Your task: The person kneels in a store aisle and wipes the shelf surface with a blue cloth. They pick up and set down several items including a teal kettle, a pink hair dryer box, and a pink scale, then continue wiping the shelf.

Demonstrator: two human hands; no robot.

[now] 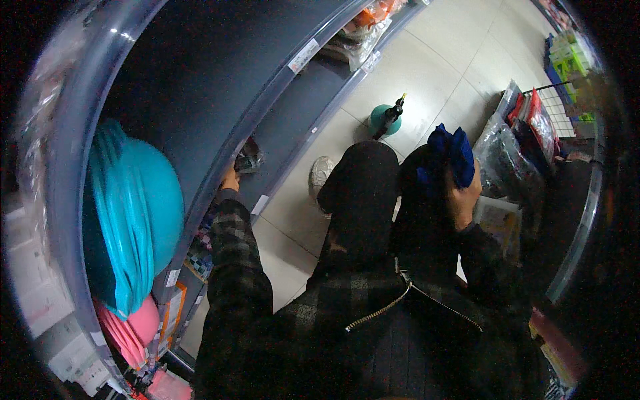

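My right hand (465, 197) grips a bunched dark blue cloth (462, 157) above my right knee. On the other side, my left hand (230, 179) reaches into a lower level of the grey shelving, partly hidden behind a shelf edge (250, 117). Next to its fingers lies a dark item in clear plastic wrap (248, 156); whether the hand holds it cannot be made out. A teal pump spray bottle (386, 120) with a black head and yellow nozzle stands on the tiled floor in front of my knees.
Rounded turquoise goods (137, 210) with folds sit on the left shelf, with similar pink ones (132, 330) below. Plastic-wrapped goods (357, 37) lie farther along the shelving. At right, bagged packages (510, 145) lean near a white wire grid (552, 107). Pale floor tiles (445, 45) run between.
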